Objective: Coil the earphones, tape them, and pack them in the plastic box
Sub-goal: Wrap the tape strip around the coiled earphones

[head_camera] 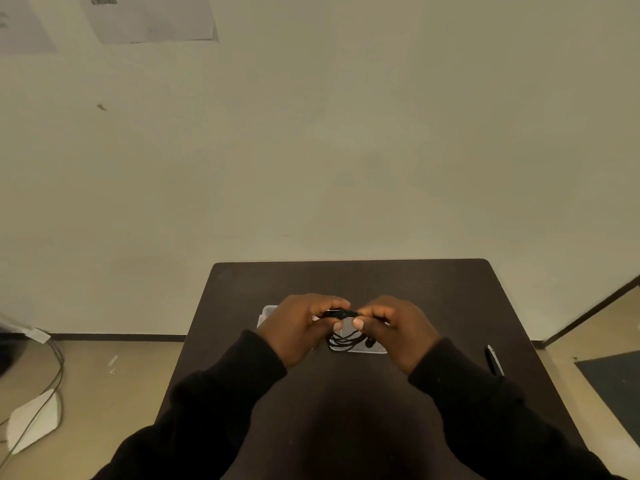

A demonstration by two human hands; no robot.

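Observation:
Black earphones (346,337) hang as a loose bundle of loops between my two hands, above the middle of the dark table (346,393). My left hand (301,323) pinches the top of the bundle from the left. My right hand (394,327) pinches it from the right, thumb pressed on the cord. An earbud dangles at the lower right of the loops. Under the hands lies the clear plastic box (268,312), mostly hidden, with its corner showing at the left. No tape is visible to me.
A dark pen-like tool with a silver tip (494,360) lies near the table's right edge. The table stands against a plain wall. On the floor at left are cables (52,375) and a white sheet (33,420).

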